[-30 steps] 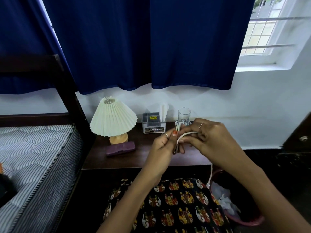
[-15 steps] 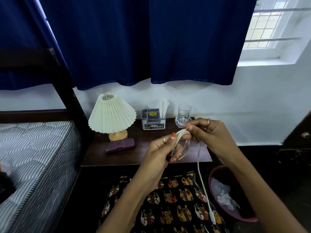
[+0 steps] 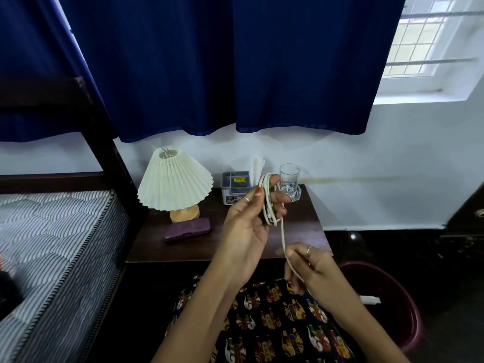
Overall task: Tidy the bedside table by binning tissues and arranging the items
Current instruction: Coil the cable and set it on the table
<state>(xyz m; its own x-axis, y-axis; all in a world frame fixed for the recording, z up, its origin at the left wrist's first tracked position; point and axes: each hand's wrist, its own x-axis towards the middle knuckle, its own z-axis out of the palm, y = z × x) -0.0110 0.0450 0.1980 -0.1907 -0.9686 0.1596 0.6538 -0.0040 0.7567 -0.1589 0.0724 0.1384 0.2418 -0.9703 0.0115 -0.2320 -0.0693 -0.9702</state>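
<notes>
A light, limp cable (image 3: 267, 199) is being kept coiled in the left hand (image 3: 246, 226) grip; below it, the right hand (image 3: 313, 268) is pinching the loose tail.

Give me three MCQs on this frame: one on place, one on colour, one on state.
1. Where does the glasses case lie?
A. on the bed
B. on the table in front of the lamp
C. in the bin

2. What colour is the curtain?
A. dark blue
B. white
C. red

3. What is the cable doing?
A. lying flat on the table
B. coiled in the left hand, its tail held by the right hand
C. hanging from the lamp

Key: 1 B, the case sits on the table just before the lamp base. 2 A, the fabric is deep blue. 3 B, loops sit in the left hand and a strand runs down to the right hand.
</notes>
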